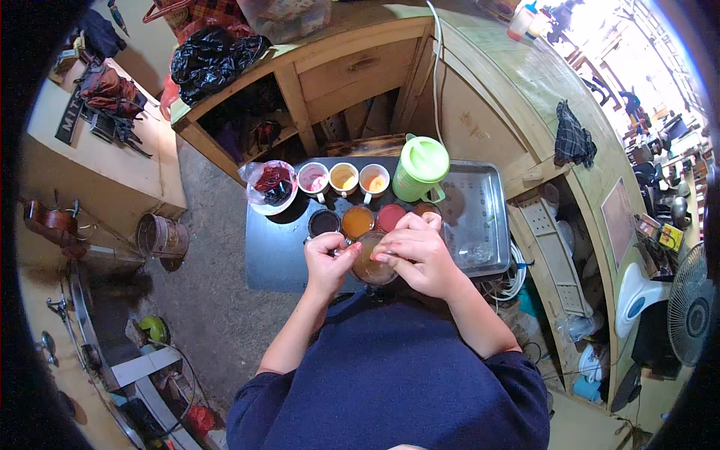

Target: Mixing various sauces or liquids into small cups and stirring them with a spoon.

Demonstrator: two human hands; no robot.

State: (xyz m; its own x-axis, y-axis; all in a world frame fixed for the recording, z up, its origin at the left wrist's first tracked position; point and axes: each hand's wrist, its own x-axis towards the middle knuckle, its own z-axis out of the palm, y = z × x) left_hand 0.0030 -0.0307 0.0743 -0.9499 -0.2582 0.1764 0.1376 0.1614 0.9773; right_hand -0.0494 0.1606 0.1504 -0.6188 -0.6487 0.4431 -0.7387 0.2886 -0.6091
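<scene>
My left hand (329,261) is closed at the side of a glass mug (374,273) of cloudy brownish liquid, seemingly on its handle, which the fingers hide. Over the mug's right side, my right hand (419,256) has its fingers pinched together; whatever is between them cannot be made out. Just beyond stand glasses of dark liquid (324,223), orange liquid (358,221) and red liquid (390,217), with a brown one (426,208) partly behind my right hand. Behind them are three white mugs with pink (313,178), yellow (343,178) and orange (374,179) contents.
A white bowl (283,209) holding plastic bags stands at the dark tabletop's (270,247) left. A lidded green pitcher (421,169) stands beside a metal tray (502,225) on the right. Wooden cabinets (360,62) rise behind; a bucket (163,236) is on the floor at left.
</scene>
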